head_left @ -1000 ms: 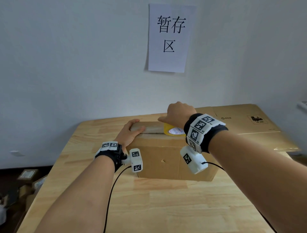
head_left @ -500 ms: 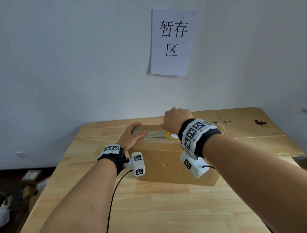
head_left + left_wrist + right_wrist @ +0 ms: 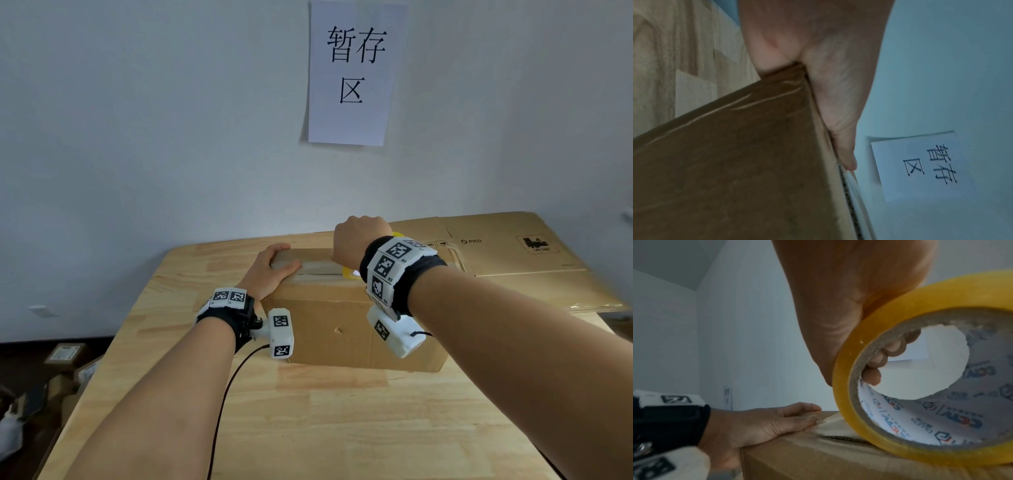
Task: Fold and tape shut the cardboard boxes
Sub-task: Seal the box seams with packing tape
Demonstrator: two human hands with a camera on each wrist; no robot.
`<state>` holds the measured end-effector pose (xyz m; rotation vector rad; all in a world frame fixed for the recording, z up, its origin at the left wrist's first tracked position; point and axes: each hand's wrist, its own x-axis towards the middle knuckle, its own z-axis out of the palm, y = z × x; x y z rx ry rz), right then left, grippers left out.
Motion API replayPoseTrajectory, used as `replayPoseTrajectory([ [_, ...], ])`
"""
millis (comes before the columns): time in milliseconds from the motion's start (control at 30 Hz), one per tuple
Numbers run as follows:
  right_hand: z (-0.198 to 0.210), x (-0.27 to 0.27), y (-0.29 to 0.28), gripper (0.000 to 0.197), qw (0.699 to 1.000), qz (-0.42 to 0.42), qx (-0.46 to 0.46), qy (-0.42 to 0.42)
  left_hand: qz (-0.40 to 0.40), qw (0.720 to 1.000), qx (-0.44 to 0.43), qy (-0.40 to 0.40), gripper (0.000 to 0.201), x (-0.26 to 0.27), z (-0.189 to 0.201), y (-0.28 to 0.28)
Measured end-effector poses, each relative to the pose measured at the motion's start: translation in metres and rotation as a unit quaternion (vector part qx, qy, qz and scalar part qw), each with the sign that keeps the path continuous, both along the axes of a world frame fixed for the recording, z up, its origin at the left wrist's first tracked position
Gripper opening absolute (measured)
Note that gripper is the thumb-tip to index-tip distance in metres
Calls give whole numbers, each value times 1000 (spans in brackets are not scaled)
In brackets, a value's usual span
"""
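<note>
Head view shows the cardboard box (image 3: 346, 322) sitting on the wooden counter (image 3: 308, 421), flaps folded down, long axis running left to right across the person's front, top seam along that same line. The taping step is in hand. The left hand (image 3: 270, 274) lies flat on the left end of the top, fingers straight and thumb along the near edge, pinning the start of the clear tape strip (image 3: 835, 425) over the seam. The right hand (image 3: 358, 241) is curled round the yellow tape roll (image 3: 925, 369), fingers hooked through its core; the roll stands on edge on the box top, near the middle, its hole facing the person.

The strip seems to cover only the left part of the seam, though glare makes its far end hard to judge. The next move calls for drawing the roll rightward along the seam, kept low and in line with it, while the left hand keeps the flaps and tape end down. Flattened cardboard (image 3: 513, 253) lies on the counter to the right, apart from the box.
</note>
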<state>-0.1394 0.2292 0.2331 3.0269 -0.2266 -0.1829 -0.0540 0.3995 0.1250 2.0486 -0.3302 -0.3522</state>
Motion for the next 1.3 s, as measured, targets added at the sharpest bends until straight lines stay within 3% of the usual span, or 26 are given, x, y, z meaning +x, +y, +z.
replayPoseTrajectory([
  [200,-5,1,-4,27,1000,2,2,-3,-68,984,142,-84,51,9,2,0],
  [300,-6,1,0,26,1000,7,-7,-2,-108,946,245,-184,45,9,3,0],
  [400,-6,1,-1,26,1000,4,-11,-5,-154,911,304,-231,43,2,6,-6],
  [633,-7,1,6,28,1000,0,-26,-12,-179,886,370,-215,47,-1,10,-18],
  [900,-7,3,9,26,999,-2,-35,2,-160,891,393,-160,62,-10,17,-31],
  [1100,-5,4,7,25,999,0,-35,4,-164,905,362,-153,58,-8,20,-31],
  [1200,-5,3,7,25,1000,-1,-31,3,-190,909,341,-146,51,-1,22,-25],
  [1300,-5,2,7,26,1000,-3,-30,0,-250,884,372,-134,67,0,28,-17],
])
